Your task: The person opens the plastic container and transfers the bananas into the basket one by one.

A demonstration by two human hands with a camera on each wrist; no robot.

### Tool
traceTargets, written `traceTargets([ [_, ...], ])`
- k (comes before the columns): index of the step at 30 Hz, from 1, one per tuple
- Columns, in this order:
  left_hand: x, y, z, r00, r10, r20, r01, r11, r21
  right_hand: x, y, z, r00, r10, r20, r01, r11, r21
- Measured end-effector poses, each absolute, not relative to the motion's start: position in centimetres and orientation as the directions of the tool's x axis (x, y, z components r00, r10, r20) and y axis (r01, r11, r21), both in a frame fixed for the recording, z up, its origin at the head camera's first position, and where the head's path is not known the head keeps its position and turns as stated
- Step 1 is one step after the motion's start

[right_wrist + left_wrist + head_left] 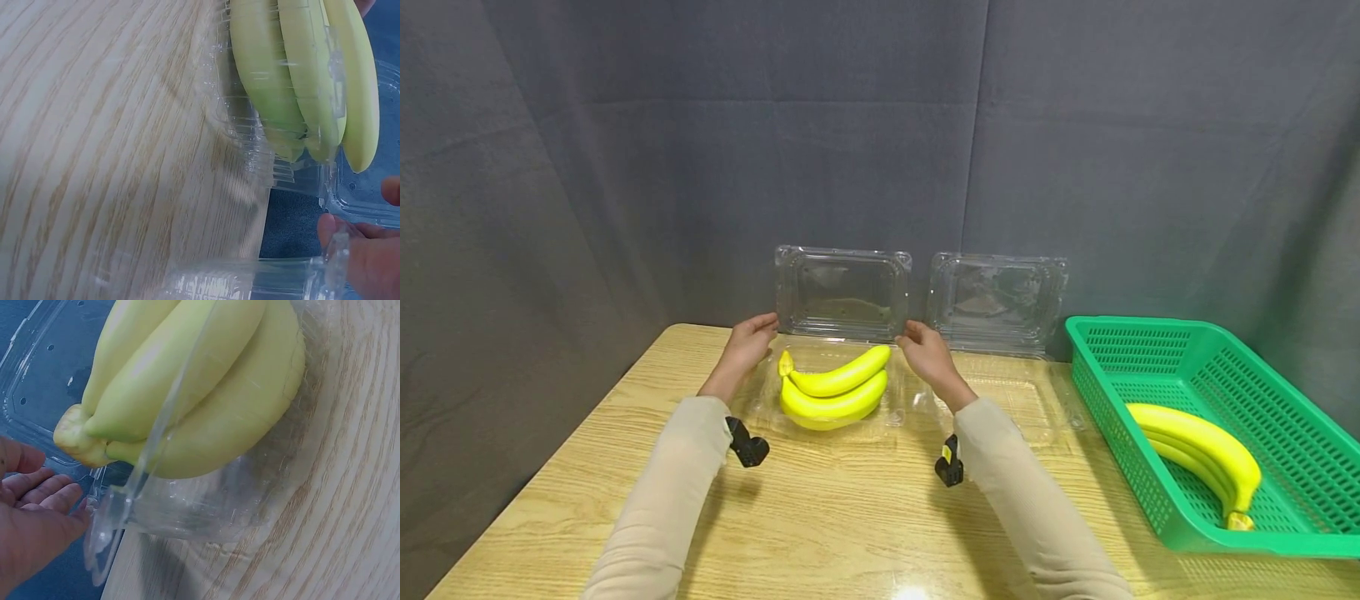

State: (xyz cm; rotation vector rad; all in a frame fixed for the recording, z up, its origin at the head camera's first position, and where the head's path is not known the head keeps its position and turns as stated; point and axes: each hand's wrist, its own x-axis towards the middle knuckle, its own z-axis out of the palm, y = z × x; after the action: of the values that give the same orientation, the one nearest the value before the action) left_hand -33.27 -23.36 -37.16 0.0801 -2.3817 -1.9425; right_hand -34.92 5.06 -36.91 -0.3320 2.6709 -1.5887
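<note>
A bunch of yellow bananas (pixel 835 404) lies in the left clear plastic clamshell container (pixel 895 415), whose lid (pixel 842 287) stands upright behind it. My left hand (pixel 748 346) is at the lid's lower left corner, its fingers extended; in the left wrist view those fingers (pixel 47 490) are right by the hinge side, close to the banana stem (pixel 78 434). At the lid's lower right corner is my right hand (pixel 931 358). In the right wrist view its fingertips (pixel 328 226) meet the container's corner, with the thumb apart from them.
A second clear clamshell container (pixel 1000 400) lies on the wooden table (pixel 850 517) to the right, its lid (pixel 996 296) raised. Beyond it, a green basket (pixel 1123 446) holds another banana bunch (pixel 1210 450). A grey curtain (pixel 865 150) hangs behind the table.
</note>
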Motion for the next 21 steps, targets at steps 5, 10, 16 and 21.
traceTargets([
  [5,-33.41,-23.17,-37.13,-0.997,-0.082,0.004,-0.012,0.198,0.980,-34.90,5.19,-36.98,-0.976,-0.202,0.081,-0.167,0.459,-0.872],
  [10,-33.73,-23.10,-37.25,-0.996,-0.090,-0.011,-0.028,0.193,0.981,-35.01,5.14,-37.03,-0.976,-0.203,0.073,-0.161,0.460,-0.873],
  [16,-33.83,-23.07,-37.31,-0.995,-0.092,-0.032,-0.050,0.198,0.979,-34.95,5.22,-36.93,-0.976,-0.205,0.073,-0.163,0.465,-0.870],
  [21,-33.76,-23.13,-37.11,-0.996,-0.083,-0.034,-0.049,0.183,0.982,-34.93,5.44,-36.95,-0.975,-0.209,0.072,-0.164,0.470,-0.867],
])
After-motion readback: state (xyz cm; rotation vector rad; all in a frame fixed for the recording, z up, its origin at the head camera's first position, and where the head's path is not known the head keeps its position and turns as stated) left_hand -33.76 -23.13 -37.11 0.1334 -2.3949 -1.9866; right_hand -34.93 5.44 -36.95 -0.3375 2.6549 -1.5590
